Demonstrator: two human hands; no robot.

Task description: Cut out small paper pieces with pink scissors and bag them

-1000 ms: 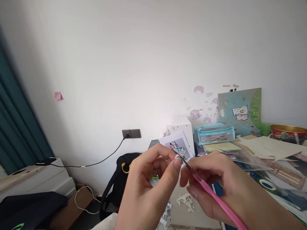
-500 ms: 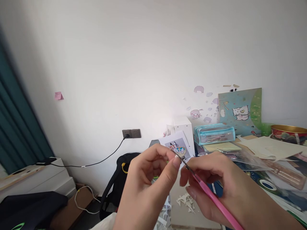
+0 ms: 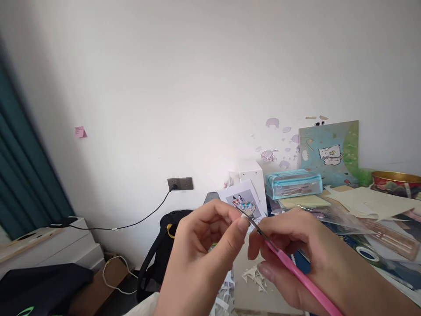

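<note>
My right hand (image 3: 296, 254) is closed around pink-handled scissors (image 3: 304, 276), whose thin metal blades slant up and left to the fingertips of the other hand. Thumb and forefinger of my left hand (image 3: 210, 245) are pinched together right at the blade tips. Whatever is between them is mostly hidden; only a tiny whitish edge shows there. Below the hands, small cream paper scraps (image 3: 256, 277) lie on a grey-beige board (image 3: 245, 298). More white cuttings (image 3: 225, 292) are heaped at the board's left side.
Behind the hands leans a printed animal picture (image 3: 235, 193) against a white box (image 3: 255, 175). To the right are a clear blue-trimmed pencil case (image 3: 292, 184), cream paper sheets (image 3: 378, 202), a tape roll (image 3: 366, 253) and a round tin (image 3: 396, 182). A black backpack (image 3: 154, 250) stands at left.
My right hand and the scissors have shifted slightly right and down. My left hand stays nearly in place, still pinched by the blade tips.
</note>
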